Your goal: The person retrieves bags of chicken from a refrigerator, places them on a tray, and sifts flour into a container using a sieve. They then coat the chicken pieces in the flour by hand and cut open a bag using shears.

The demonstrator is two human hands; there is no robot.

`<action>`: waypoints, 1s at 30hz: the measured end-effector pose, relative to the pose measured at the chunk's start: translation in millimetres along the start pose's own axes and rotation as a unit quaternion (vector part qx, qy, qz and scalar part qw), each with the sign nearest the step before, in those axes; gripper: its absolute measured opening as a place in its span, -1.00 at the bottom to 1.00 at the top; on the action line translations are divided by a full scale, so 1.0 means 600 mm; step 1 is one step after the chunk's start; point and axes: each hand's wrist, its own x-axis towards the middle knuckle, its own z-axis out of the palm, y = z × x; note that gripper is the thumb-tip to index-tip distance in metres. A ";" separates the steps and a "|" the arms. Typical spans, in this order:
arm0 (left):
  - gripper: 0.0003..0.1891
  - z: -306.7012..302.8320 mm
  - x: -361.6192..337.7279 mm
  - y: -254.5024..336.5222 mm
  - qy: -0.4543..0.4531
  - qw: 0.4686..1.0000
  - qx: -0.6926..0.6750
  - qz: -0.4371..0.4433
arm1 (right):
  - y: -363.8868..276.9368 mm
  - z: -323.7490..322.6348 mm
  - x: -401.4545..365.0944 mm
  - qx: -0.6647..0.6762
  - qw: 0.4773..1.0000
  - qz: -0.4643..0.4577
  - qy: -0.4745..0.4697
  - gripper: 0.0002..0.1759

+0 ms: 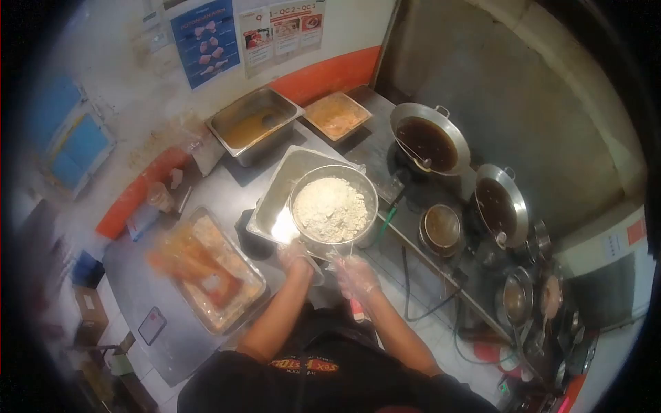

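Note:
My right hand, in a clear plastic glove, is wrapped round the red handle of a round sieve. A heap of pale, lumpy flour fills the sieve, which is over a rectangular metal pan. At the pan's near rim is my left hand, also gloved, its fingers closed on the edge and partly hidden. Left of it lies a shallow tray with floury contents and a crumpled orange-brown plastic bag.
A deep metal container of yellowish liquid and a tray of pale orange food stand at the back. Two woks of dark oil sit at right, near a strainer. A phone lies at the table's left.

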 end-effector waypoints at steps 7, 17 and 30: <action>-0.72 0.059 -0.015 -0.042 -0.157 0.954 0.219 -0.133 | -0.110 -0.086 0.151 -0.064 0.997 -0.010 -0.043 -0.67; -0.73 -0.024 -0.008 -0.016 0.202 0.960 0.179 0.075 | -0.222 -0.157 0.197 -0.156 0.975 0.049 -0.150 -0.68; -0.67 0.092 0.036 0.026 0.027 0.803 0.583 0.120 | -0.238 -0.145 0.240 -0.175 0.972 0.067 -0.144 -0.62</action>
